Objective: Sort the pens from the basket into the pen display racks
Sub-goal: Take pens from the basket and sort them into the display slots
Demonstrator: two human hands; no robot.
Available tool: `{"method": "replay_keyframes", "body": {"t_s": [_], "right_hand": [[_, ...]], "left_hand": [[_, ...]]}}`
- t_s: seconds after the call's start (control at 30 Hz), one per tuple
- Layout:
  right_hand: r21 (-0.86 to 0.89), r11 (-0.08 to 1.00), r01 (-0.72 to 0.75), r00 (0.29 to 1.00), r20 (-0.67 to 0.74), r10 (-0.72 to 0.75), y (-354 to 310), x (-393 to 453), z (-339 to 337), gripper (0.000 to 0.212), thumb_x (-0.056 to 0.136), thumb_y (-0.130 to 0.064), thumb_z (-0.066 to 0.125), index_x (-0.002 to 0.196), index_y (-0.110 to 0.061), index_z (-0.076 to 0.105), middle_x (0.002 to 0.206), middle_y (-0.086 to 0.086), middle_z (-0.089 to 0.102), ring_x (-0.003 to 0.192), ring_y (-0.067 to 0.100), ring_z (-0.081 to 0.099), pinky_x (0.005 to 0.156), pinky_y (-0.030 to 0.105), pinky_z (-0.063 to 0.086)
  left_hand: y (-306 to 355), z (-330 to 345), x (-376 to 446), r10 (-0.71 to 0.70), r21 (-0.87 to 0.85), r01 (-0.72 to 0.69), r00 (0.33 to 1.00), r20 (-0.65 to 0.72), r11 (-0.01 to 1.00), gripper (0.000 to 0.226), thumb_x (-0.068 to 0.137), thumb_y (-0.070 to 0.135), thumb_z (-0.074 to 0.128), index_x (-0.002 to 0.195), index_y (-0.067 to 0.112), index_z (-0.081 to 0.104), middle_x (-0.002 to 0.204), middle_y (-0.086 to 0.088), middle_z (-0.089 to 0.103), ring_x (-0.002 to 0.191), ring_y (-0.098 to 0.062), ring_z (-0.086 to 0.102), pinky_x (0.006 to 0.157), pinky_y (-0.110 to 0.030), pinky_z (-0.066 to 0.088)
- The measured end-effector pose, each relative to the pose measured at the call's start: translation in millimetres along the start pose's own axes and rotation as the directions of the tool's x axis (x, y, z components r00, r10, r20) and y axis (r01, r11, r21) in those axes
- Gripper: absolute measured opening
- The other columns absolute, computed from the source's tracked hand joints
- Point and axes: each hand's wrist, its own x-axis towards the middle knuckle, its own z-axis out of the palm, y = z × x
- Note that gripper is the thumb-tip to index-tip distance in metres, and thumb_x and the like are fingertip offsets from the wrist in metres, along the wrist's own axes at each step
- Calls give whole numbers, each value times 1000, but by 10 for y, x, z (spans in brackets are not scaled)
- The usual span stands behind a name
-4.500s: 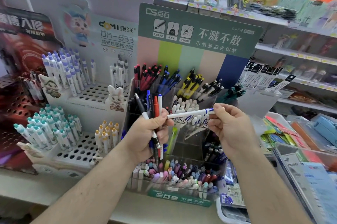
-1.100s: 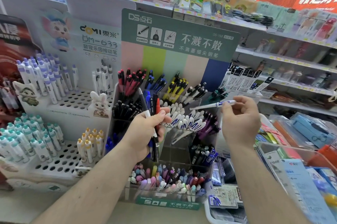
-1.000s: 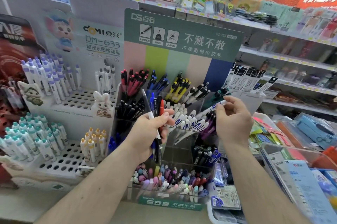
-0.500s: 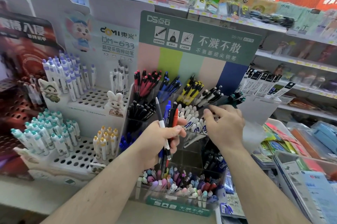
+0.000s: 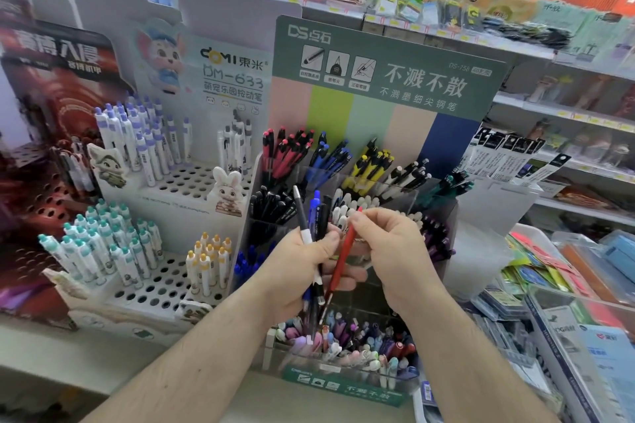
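My left hand (image 5: 295, 271) grips a bunch of pens (image 5: 311, 223), black, blue and grey-white ones, held upright in front of the clear tiered pen rack (image 5: 433, 195). My right hand (image 5: 391, 250) pinches the top of a red pen (image 5: 343, 257) that slants down out of the bunch. The rack's compartments hold red, blue, yellow, white and black pens, with white-and-blue pens (image 5: 347, 207) just behind my fingers. A front tray (image 5: 343, 384) holds pastel pens. No basket is in view.
Left of the rack stands a white perforated display (image 5: 185, 182) with purple-capped, teal-capped and yellow-capped pens. A dark red display (image 5: 41, 133) is at far left. Packaged stationery in bins (image 5: 563, 278) lies to the right. Store shelves run behind.
The white-and-blue pen has left my right hand, which came back to the bunch and now pinches the red pen. My left hand has stayed in place.
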Motion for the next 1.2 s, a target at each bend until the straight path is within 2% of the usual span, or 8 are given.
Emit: {"method": "replay_keyframes", "body": {"t_s": [0.13,0.27,0.33,0.53,0.73,0.9,1.07,1.2], "right_hand": [[34,995,97,994,-58,-95,-2,33,6,19,105,-20,46,95,-14,61,80,6,73,76,25,72,73,39,60],[131,987,95,994,43,-101,-41,-5,53,19,105,-19,47,102,-18,66,67,7,64,56,22,60,51,32,53],[-9,989,149,986,82,-148,8,0,86,20,104,-17,49,108,-23,68,67,4,64,52,17,53,46,27,44],[-503,791,349,933,261,-246,44,-31,108,39,99,-21,58,136,-33,50,91,-13,71,66,-3,57,68,17,41],[-564,732,384,920,300,-251,-43,-50,121,36,96,-23,63,130,-32,54,97,-18,71,81,-5,60,74,12,41],[-603,698,385,915,349,-203,-97,-36,30,23,95,-27,65,117,-33,63,93,-16,70,80,5,63,75,23,52],[-404,874,271,961,159,-225,-84,0,-162,10,92,-14,69,92,-23,72,75,0,70,64,14,62,61,27,55],[-55,995,86,995,59,-82,12,12,-152,8,92,-5,66,95,-10,71,73,6,70,61,18,62,63,33,54]], "left_hand": [[32,-109,-14,33,4,-33,992,-118,999,38,104,21,42,106,-8,67,97,-22,74,91,-32,73,76,-34,61],[90,-216,-38,107,130,-80,972,-210,988,25,103,15,47,83,3,57,68,-7,57,51,-14,50,42,-24,42],[119,-233,-55,97,60,-88,982,-162,994,18,102,13,47,86,7,52,66,-2,51,47,-11,40,39,-22,33],[138,-280,-134,70,-89,-77,995,-73,993,26,87,29,54,75,6,59,64,-2,56,41,-7,37,35,-18,30],[102,-335,-175,66,-196,-82,994,-85,977,19,83,23,55,90,9,65,71,-3,64,39,-6,40,34,-16,29],[120,-396,-201,32,-366,-76,992,-126,927,14,83,16,53,92,8,60,67,-4,60,38,-5,41,32,-14,28],[189,-483,-239,15,-564,-119,983,-185,817,13,84,14,50,88,9,61,64,-2,55,36,-4,39,31,-12,26],[185,-486,-238,11,-595,-113,985,-173,796,12,85,14,50,89,10,60,65,-2,56,37,-4,39,31,-13,28]]}}
